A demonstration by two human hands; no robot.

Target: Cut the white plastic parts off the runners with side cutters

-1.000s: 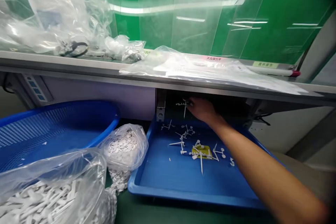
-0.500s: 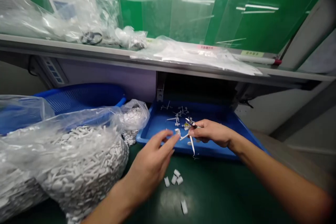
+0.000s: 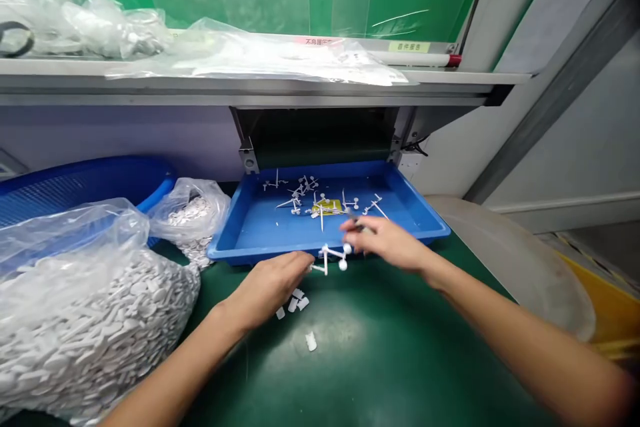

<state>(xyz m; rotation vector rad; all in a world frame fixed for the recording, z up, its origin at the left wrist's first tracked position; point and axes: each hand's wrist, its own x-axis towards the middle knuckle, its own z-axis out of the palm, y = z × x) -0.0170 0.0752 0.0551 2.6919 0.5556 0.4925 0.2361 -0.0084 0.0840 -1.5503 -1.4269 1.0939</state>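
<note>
My right hand point(image 3: 387, 243) is closed in a pinch on a small white plastic sprue point(image 3: 331, 255) with round ends, held just in front of the blue tray point(image 3: 260, 240). My left hand point(image 3: 270, 283) reaches in from the lower left, fingers curled at the sprue's left end, touching it. Below my left hand lie a few small white plastic pieces point(image 3: 295, 302) on the green mat, with one more piece point(image 3: 311, 341) nearer me. Several other white sprues point(image 3: 320, 200) lie in the tray.
A large clear bag of white plastic parts point(image 3: 85, 320) fills the lower left, with a smaller bag point(image 3: 193, 210) and a blue basket point(image 3: 75, 180) behind it. A shelf point(image 3: 250, 87) above the tray carries plastic bags. A pale round object point(image 3: 515, 260) sits at right.
My right hand drew a sprue out from the dark opening behind the tray to the tray's front edge. My left hand came in and met it. The view swung right and down.
</note>
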